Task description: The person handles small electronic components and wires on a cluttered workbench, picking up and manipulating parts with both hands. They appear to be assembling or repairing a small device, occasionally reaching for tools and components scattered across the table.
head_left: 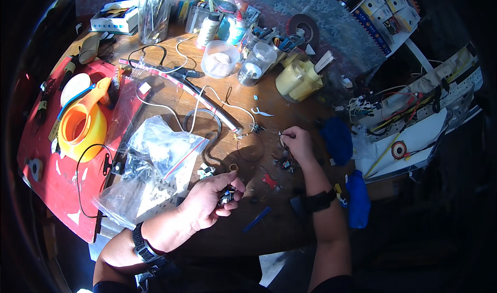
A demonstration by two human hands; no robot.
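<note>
My left hand (211, 197) is curled, palm partly up, around a cluster of small dark and silvery parts (226, 195). Their exact kind cannot be made out. To the right, my right hand (297, 145) has its thumb and fingers pinched together, with a tiny pale bit at the tips. Just under it lies a small heap of mixed dark and light parts (284, 162). Between the hands are a flat red piece (268, 180) and a small brass-coloured ring (234, 167). A blue strip (257, 219) rests nearer the table's front edge.
Clear plastic bags (163, 143) and a red board (39, 153) bearing a yellow-orange container (96, 124) lie left. A white cable (168, 109) crosses the wooden table. Tubs, including a clear one (220, 58), line the back. Blue cloth (337, 140) and a wire-filled tray (409, 137) are right.
</note>
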